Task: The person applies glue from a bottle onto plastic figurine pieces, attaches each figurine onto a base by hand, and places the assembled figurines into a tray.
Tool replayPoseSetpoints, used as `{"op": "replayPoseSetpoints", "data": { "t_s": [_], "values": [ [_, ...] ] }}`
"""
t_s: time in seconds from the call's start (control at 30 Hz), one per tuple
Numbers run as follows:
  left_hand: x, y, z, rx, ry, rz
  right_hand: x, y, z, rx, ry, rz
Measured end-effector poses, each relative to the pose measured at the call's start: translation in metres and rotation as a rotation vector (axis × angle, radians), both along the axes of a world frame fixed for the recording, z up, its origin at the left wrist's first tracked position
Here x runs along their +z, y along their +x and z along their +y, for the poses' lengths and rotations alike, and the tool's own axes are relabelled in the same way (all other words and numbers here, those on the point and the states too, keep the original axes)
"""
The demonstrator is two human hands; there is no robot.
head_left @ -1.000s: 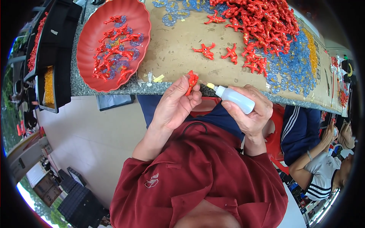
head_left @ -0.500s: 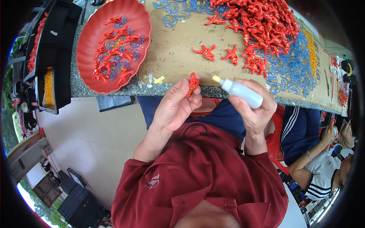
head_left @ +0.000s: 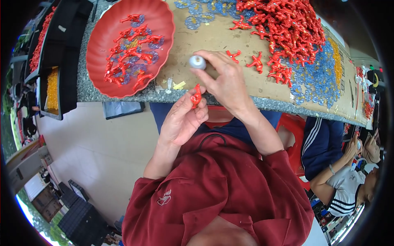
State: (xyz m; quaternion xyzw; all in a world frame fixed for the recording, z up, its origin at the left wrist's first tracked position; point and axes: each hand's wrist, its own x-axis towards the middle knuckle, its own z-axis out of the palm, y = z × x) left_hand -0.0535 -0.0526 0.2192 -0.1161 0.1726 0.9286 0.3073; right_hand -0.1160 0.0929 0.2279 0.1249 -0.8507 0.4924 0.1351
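Note:
My left hand (head_left: pixel 180 121) pinches a small red toy figure (head_left: pixel 196 97) between thumb and fingers, just off the table's front edge. My right hand (head_left: pixel 228 80) is closed round a whitish squeeze bottle (head_left: pixel 198 62), seen end-on, over the cardboard beyond the figure. Bottle and figure are apart. Just past my right hand lie loose red figures, one (head_left: pixel 255 62) on the cardboard and another (head_left: pixel 233 56) partly hidden by the hand. To the left, a red scalloped tray (head_left: pixel 98 45) carries several red figures on clear bluish pieces.
A big heap of red figures (head_left: pixel 283 28) covers the far right, with clear blue pieces (head_left: pixel 316 82) and yellow ones (head_left: pixel 337 57) beside it. Black bins (head_left: pixel 67 53) stand at the left. Paper scraps (head_left: pixel 179 85) lie near the edge. A co-worker (head_left: pixel 344 176) sits at right.
My right hand has swung left with the bottle, which has turned from side view to end-on. My left hand has shifted slightly left and nearer with the figure.

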Motion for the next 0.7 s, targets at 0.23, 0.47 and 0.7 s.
{"op": "replayPoseSetpoints", "data": {
  "t_s": [0.23, 0.47, 0.7],
  "values": [
    [0.001, 0.004, -0.005, 0.014, -0.039, -0.019, 0.023, -0.009, 0.018, 0.007, 0.073, 0.074],
    [0.006, -0.002, 0.007, -0.06, -0.044, 0.049, 0.01, -0.101, 0.027, -0.055, 0.481, 0.193],
    [0.006, -0.003, 0.0, -0.017, -0.053, 0.069, 0.036, -0.059, 0.035, 0.026, 0.286, 0.032]
  ]
}}
